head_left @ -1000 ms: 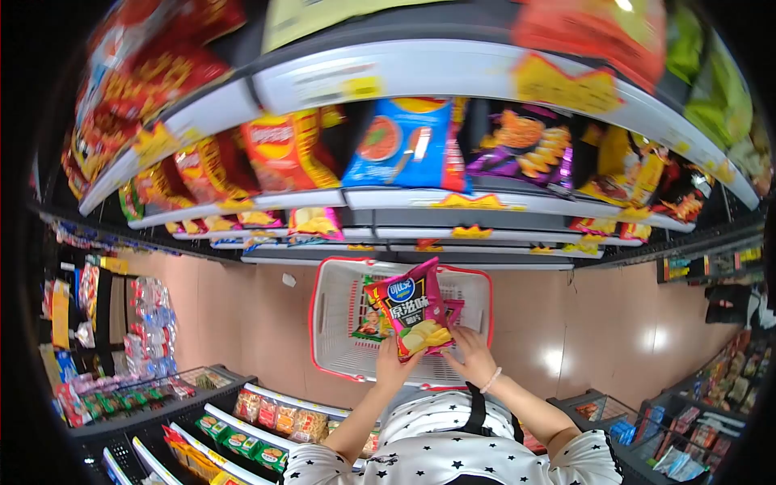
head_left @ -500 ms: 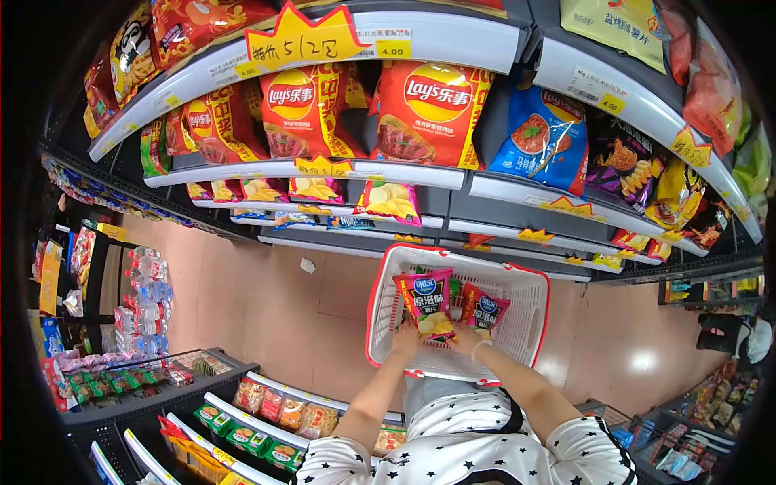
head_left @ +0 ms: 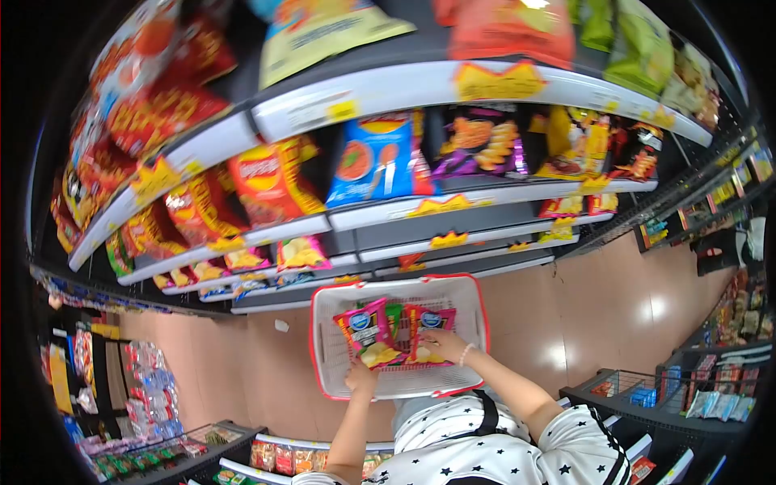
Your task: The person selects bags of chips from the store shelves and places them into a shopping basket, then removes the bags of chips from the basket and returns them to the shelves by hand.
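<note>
Two pink chip bags lie side by side in the white basket with a red rim. My left hand is at the bottom edge of the left pink bag, its fingers partly hidden by it. Over the right pink bag is my right hand, fingers spread on its lower part. A green package shows between the two bags. A beaded bracelet circles my right wrist.
Shelves ahead hold a blue chip bag, a purple-black bag and red bags. Bottled drinks stand at left. Low racks are near my body. A small white scrap lies on the floor.
The left pink bag has moved down and left into the basket, beside the other. My right hand has shifted onto the right bag. The view has turned, so the shelves appear displaced.
</note>
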`<state>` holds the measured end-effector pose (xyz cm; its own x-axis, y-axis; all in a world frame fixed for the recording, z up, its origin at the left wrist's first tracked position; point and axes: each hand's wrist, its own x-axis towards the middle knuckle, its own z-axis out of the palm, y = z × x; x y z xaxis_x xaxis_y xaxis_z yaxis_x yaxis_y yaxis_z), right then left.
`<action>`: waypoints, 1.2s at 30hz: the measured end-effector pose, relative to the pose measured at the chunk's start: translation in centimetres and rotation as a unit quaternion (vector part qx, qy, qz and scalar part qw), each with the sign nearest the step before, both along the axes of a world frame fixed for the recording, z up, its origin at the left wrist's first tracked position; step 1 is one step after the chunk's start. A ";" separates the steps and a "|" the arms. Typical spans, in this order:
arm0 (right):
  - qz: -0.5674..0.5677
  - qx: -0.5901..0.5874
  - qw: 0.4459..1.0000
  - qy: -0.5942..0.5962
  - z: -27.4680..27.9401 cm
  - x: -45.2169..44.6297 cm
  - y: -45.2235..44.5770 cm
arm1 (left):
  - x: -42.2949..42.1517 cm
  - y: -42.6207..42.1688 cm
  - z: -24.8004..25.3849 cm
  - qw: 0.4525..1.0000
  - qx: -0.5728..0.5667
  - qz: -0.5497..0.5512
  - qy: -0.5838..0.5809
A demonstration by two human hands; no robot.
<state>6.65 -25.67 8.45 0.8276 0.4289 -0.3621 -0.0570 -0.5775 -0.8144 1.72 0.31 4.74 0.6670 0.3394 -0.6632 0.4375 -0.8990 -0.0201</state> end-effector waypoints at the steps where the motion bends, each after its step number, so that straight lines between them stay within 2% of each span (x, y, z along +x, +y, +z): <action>1: -0.053 0.040 0.998 -0.007 1.4 0.2 -2.5 | 0.5 -1.9 1.2 1.000 0.000 -0.010 -0.004; 2: -0.135 0.102 0.985 0.029 1.4 0.2 -5.4 | 0.9 -3.8 2.7 0.997 -0.003 0.002 -0.074; 4: -0.181 -0.010 0.980 -0.088 1.4 0.4 -12.8 | 2.0 -8.1 5.5 0.969 -0.053 0.006 -0.241; 5: -0.266 0.039 0.961 -0.070 2.4 0.3 -16.1 | 2.8 -10.4 6.0 0.969 -0.051 -0.002 -0.244; 7: -0.355 0.039 0.932 -0.068 0.9 0.4 -23.4 | 4.8 -15.6 6.8 0.892 -0.219 -0.021 -0.395; 9: -0.384 0.027 0.919 -0.087 0.6 1.8 -29.1 | 7.1 -21.3 7.8 0.855 -0.244 -0.108 -0.446; 10: -0.421 0.020 0.899 -0.123 0.3 2.8 -31.5 | 8.5 -24.7 9.3 0.875 -0.311 -0.052 -0.368; 11: -0.456 0.013 0.876 -0.157 -0.1 3.9 -33.9 | 9.9 -27.5 9.4 0.851 -0.319 -0.114 -0.401; 13: -0.407 -0.094 0.854 -0.310 -2.6 7.2 -38.8 | 13.2 -33.2 8.5 0.836 -0.323 -0.187 -0.401; 15: -0.437 -0.063 0.844 -0.303 2.0 10.6 -39.9 | 16.6 -38.2 8.1 0.833 -0.326 -0.234 -0.381; 17: -0.398 -0.113 0.814 -0.407 1.2 14.6 -42.2 | 19.8 -43.0 7.7 0.825 -0.332 -0.257 -0.378; 20: -0.393 -0.105 0.815 -0.413 -0.8 18.4 -43.6 | 24.2 -49.1 8.2 0.806 -0.379 -0.214 -0.402; 21: -0.409 -0.003 0.851 -0.329 -1.9 19.4 -43.8 | 25.6 -50.5 8.5 0.799 -0.413 -0.192 -0.393; 22: -0.416 0.101 0.871 -0.239 -2.8 20.2 -44.2 | 26.7 -51.4 8.8 0.792 -0.443 -0.170 -0.384; 23: -0.412 0.102 0.873 -0.239 -2.6 20.2 -44.3 | 28.0 -52.0 8.5 0.792 -0.442 -0.166 -0.386; 25: -0.376 -0.115 0.884 -0.254 -2.2 19.2 -43.7 | 30.0 -52.4 6.2 0.810 -0.508 -0.133 -0.261; 26: -0.376 -0.095 0.876 -0.286 -2.3 19.1 -43.8 | 30.0 -52.3 6.0 0.826 -0.484 -0.142 -0.251; 27: -0.372 -0.092 0.879 -0.285 -2.5 19.2 -44.0 | 29.7 -52.0 5.8 0.828 -0.481 -0.138 -0.253; 30: -0.342 -0.168 0.885 -0.267 -1.2 19.1 -43.6 | 28.5 -51.3 5.9 0.833 -0.343 -0.236 -0.365; 33: -0.299 -0.179 0.895 -0.281 1.4 19.3 -42.6 | 27.9 -50.4 6.3 0.829 -0.359 -0.221 -0.367; 34: -0.308 -0.184 0.877 -0.320 1.9 19.1 -41.9 | 27.5 -50.2 6.5 0.805 -0.335 -0.227 -0.434; 35: -0.304 -0.180 0.879 -0.319 2.5 18.6 -41.5 | 27.1 -49.4 7.0 0.808 -0.330 -0.223 -0.434; 36: -0.285 -0.193 0.860 -0.376 3.2 17.9 -41.0 | 26.4 -48.5 7.7 0.836 -0.342 -0.209 -0.374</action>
<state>24.52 -66.70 11.69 0.9261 -0.1570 0.3431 0.0381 -0.8658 -0.4990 28.16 -48.23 12.46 0.9475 -0.3157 0.0499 -0.2586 -0.6653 0.7003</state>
